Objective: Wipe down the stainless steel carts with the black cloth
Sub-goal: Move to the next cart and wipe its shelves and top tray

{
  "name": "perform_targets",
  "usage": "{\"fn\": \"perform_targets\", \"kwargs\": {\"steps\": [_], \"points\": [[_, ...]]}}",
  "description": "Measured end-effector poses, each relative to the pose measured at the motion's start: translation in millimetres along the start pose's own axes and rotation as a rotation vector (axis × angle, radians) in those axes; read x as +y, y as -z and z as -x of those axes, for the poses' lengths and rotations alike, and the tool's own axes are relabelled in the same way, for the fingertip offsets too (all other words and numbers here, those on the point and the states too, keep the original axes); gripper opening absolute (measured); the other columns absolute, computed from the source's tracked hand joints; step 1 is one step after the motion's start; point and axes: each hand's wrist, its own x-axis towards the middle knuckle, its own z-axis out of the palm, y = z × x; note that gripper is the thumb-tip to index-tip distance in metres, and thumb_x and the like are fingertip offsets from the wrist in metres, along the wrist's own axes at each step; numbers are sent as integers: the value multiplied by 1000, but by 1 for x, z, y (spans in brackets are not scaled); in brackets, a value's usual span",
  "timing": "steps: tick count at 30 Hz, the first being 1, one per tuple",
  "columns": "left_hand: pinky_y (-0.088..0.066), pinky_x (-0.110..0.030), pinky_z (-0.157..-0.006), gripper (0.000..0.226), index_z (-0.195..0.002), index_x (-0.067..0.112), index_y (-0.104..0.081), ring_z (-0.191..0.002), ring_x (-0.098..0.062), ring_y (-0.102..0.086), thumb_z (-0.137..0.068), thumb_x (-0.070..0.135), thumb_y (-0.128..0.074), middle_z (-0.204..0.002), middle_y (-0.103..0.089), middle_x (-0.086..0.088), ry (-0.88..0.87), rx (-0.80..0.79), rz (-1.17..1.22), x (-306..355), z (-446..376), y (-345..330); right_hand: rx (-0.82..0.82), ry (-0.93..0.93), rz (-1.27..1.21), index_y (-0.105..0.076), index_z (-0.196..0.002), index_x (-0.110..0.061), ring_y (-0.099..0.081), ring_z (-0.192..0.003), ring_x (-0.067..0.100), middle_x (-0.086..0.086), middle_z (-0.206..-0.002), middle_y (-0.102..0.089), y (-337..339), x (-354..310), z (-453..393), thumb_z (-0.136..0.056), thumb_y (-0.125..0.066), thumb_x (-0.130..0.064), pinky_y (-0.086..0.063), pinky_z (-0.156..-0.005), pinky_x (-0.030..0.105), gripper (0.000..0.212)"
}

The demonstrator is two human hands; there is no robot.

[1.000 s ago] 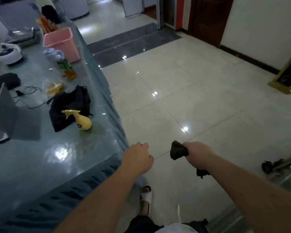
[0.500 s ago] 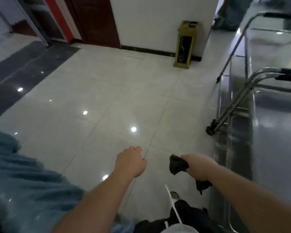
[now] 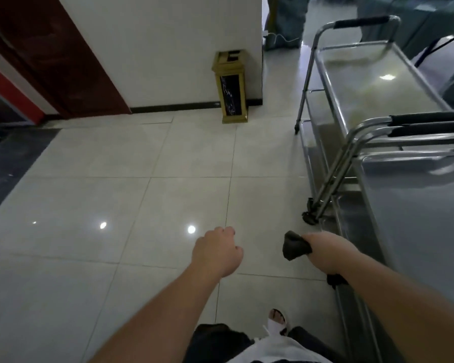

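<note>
Glossy pale floor tiles [image 3: 142,179] fill most of the frame, with a white wall [image 3: 168,48] and a dark red door [image 3: 50,53] in the upper left. A gold bin [image 3: 231,87] stands against the wall at the upper centre.

We see 2 stainless steel carts on the right side of the frame. The far cart [image 3: 372,82] is in the upper right, and the near cart [image 3: 417,205] is at the right edge, with its black-padded handles overlapping the far one.

Our right hand [image 3: 325,251], at the lower centre right, is curled around the black cloth [image 3: 295,248]; the cloth is bunched, with 1 end sticking out at the front of the fist and another below the wrist. This hand is just beside the near cart but not touching its top. Our left hand [image 3: 216,254], at the lower centre, has its fingers curled in and holds nothing.

We judge that no wiping is started yet. The bunched cloth gives a small contact, so streaks or missed corners may result unless we open it. The carts stand on wheels [image 3: 308,217], so a hard push could roll them, and the left hand is free to steady them.
</note>
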Motion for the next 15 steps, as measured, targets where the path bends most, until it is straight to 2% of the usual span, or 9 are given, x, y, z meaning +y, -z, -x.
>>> {"fn": "perform_targets", "kwargs": {"steps": [5, 7, 12, 15], "points": [[-45, -41, -101, 54, -151, 23, -48, -129, -27, -54, -102, 45, -46, -144, -56, -3, -109, -64, -53, 18, -78, 29, 45, -134, -178, -64, -116, -30, -64, -90, 13, -8, -100, -66, 25, 23, -37, -100, -54, -21, -56, -86, 33, 21], [-45, -41, -102, 54, -151, 23, -48, -129, -27, -54, -101, 43, -47, -145, -55, -3, -168, -91, -98, 27, -115, 40, 37, -209, -245, -63, -115, -32, -63, -90, 12, -9, -98, -65, 28, 30, -52, -100, -55, -23, -56, -88, 34, 19], [-44, -41, -103, 53, -149, 23, -50, -130, -29, -55, -100, 43, -48, -145, -56, -4, -371, -129, -226, 51, -215, 74, 44, -472, -430, -61, -106, -34, -62, -87, 12, -9, -94, -63, 35, 48, -90, -97, -56, -21, -56, -85, 35, 17], [-45, -42, -101, 51, -147, 23, -51, -129, -30, -55, -100, 44, -47, -143, -58, -4, -530, -138, -320, 68, -271, 97, 84, -639, -555, -60, -112, -34, -65, -85, 14, -7, -93, -64, 39, 44, -105, -94, -61, -17, -59, -83, 38, 24]]}}
